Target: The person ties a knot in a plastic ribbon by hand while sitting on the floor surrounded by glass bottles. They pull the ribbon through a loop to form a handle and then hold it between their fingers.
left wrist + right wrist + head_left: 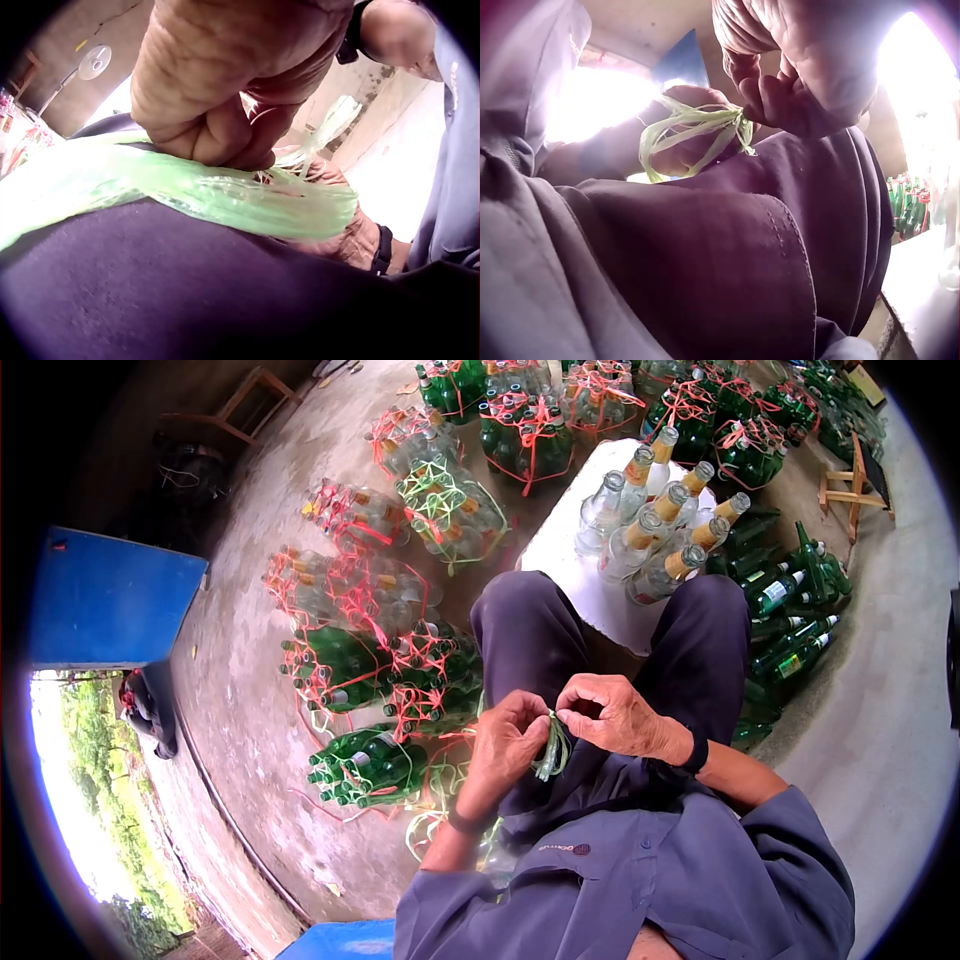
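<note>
Over the lap, the left hand (512, 735) and right hand (620, 715) meet at a small bundle of pale green plastic twine (552, 752). Both hands pinch it near its gathered top, thumbs and fingers curled in. Loops of the twine hang below the fingers in the head view. In the left wrist view, the flat, shiny twine strands (247, 199) stretch below the left hand (232, 75) across the dark trouser leg. From the right wrist, loose twine loops (682, 139) show beside the right fingertips (772, 101), with the left hand behind them.
Ahead of the knees, several clear bottles (640, 530) stand on a white surface (560, 540). Bundles of bottles (365, 765) tied with red or green twine cover the floor to the left and far side. Loose green bottles (790, 610) lie at right. A wooden stool (855, 485) stands beyond.
</note>
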A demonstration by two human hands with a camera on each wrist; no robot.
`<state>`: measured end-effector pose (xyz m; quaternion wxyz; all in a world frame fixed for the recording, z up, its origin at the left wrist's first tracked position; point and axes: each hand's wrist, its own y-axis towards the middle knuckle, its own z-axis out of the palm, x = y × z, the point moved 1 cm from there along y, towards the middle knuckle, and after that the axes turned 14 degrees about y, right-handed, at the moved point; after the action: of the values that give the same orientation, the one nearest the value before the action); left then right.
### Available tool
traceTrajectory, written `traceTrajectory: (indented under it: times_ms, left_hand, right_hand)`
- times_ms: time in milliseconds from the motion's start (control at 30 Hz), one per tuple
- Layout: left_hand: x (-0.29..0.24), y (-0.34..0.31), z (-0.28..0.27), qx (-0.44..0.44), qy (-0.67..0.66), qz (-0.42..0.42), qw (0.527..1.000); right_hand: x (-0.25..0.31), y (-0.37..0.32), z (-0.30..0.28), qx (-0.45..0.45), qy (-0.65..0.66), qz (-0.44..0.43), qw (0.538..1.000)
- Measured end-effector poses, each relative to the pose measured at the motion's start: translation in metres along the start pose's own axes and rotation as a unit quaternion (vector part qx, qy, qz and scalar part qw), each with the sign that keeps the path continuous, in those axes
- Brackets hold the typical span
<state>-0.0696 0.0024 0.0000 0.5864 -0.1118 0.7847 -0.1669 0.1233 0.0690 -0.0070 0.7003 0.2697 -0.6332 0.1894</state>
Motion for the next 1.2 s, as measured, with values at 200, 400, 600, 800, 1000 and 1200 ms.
traceTrajectory:
  times_ms: [200,400,600,800,1000,1200]
  left_hand:
    - [0.0,-0.001,0.001,-0.002,-0.037,-0.002,0.999]
    - [-0.008,-0.006,-0.001,0.02,-0.083,0.0,0.996]
    - [-0.014,-0.011,-0.003,0.021,-0.098,0.006,0.995]
    - [-0.01,-0.017,-0.008,0.002,-0.092,0.008,0.996]
    - [-0.004,-0.021,-0.006,-0.026,-0.101,0.017,0.994]
    - [-0.005,-0.028,0.0,-0.036,0.001,0.029,0.999]
  right_hand:
    - [-0.003,-0.004,0.007,-0.001,0.028,0.028,0.999]
    - [-0.003,-0.003,0.003,-0.005,0.067,0.06,0.996]
    - [-0.003,-0.004,0.009,0.011,0.041,0.039,0.998]
    - [-0.003,-0.004,0.018,-0.007,0.03,0.041,0.999]
    - [-0.005,-0.003,0.023,-0.004,0.019,0.035,0.999]
    - [-0.008,-0.003,0.025,-0.022,-0.001,0.049,0.999]
